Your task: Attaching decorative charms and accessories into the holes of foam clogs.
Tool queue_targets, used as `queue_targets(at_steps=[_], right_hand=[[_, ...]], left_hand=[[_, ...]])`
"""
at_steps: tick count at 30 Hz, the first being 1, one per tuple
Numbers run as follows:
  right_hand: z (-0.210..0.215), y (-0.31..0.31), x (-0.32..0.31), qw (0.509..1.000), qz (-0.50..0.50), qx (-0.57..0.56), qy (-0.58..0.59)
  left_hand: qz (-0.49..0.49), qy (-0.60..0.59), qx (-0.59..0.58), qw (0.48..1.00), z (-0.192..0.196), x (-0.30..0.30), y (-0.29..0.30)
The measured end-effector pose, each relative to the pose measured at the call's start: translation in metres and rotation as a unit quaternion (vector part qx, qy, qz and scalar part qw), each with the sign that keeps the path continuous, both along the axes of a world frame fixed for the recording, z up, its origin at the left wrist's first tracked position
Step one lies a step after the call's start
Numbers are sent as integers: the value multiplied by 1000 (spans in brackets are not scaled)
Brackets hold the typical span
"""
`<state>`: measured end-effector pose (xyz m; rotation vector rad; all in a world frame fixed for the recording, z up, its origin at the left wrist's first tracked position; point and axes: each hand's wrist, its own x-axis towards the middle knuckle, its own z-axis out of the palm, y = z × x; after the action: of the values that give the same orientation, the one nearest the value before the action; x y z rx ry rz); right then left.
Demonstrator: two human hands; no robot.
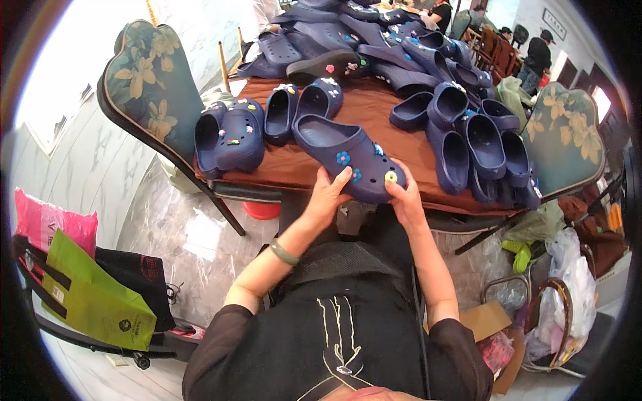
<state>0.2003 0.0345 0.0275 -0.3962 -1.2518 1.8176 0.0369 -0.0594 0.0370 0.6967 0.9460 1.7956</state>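
You hold a navy clog (pixel 324 136) in both hands, out at the near edge of the tabletop (pixel 374 110), its heel toward the upper left and its toe toward the lower right. Your left hand (pixel 326 199) grips its near side, the thumb pressed against the upper beside two blue flower charms (pixel 343 158). Your right hand (pixel 408 200) closes around the toe, its thumb by a yellow-rimmed charm (pixel 391 177). You cannot tell from this view whether the clog's heel touches the cloth. A bracelet (pixel 285 254) circles your left wrist

Just left of the clog, more shoes (pixel 241 137) stand on the brown cloth, several with charms. A cluster (pixel 483 144) sits at the right end, some stacked on others, and a big pile (pixel 384 40) covers the far side. Flowered chairs (pixel 144 80) flank the tabletop at left and right. Below on your left hang a green bag (pixel 100 301) and, behind it, a pink bag (pixel 53 217); on your right are lime shoes (pixel 520 255) and an open carton (pixel 487 321), with people (pixel 537 60) in the far background
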Motion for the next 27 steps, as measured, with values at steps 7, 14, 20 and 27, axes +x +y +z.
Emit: queue_targets(at_steps=[7,14,20,27], right_hand=[[27,50,24,991,97,90,15],[54,86,-7,954,210,166,-134],[53,105,-33,913,221,236,-248],[14,108,-50,932,118,232,-251]], left_hand=[[166,447,34,878,57,-70,-40],[-97,523,-186,826,72,-70,-20],[-191,-179,-28,965,17,-37,36],[-113,-246,-30,962,-19,-17,77]])
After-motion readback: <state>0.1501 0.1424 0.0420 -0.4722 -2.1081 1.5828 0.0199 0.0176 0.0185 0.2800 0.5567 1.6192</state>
